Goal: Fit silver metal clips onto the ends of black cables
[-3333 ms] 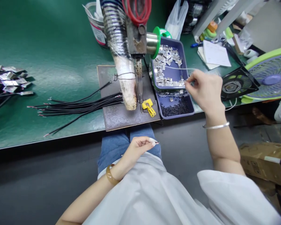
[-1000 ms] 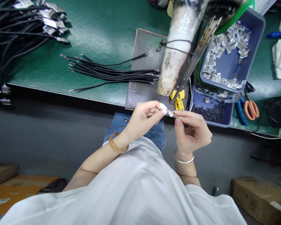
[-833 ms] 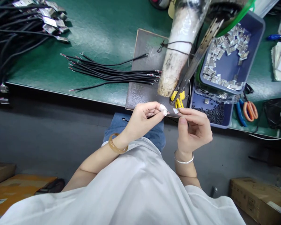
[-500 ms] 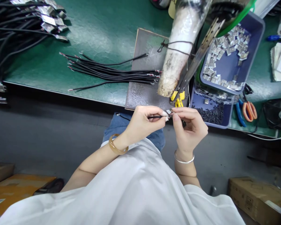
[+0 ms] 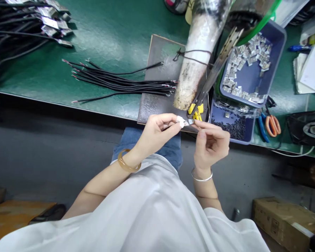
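My left hand (image 5: pixel 162 127) is closed in a pinch on a small silver metal connector (image 5: pixel 190 121), with a white wrap on its fingertip. My right hand (image 5: pixel 211 141) has its fingers curled and its index fingertip at the connector's right end. Whatever lies between its thumb and fingers is hidden. Just behind the hands, yellow tool handles (image 5: pixel 197 111) show at the foot of the soldering stand's metal arm (image 5: pixel 212 77). Several black cables (image 5: pixel 120 84) with stripped ends lie to the left, partly on the dark board (image 5: pixel 153 108).
A blue bin (image 5: pixel 274 70) of metal shells sits above a lower bin (image 5: pixel 248 134) with small black parts. Orange-and-blue pliers (image 5: pixel 273 125) lie right of them. A white wrapped tube (image 5: pixel 191 70) overhangs the board. Finished-looking black cables (image 5: pixel 18 35) are heaped at far left.
Both hands have risen slightly toward the board, and the connector now sits more openly between them. The black cable seen in my left hand no longer shows. The whole view has shifted a little.
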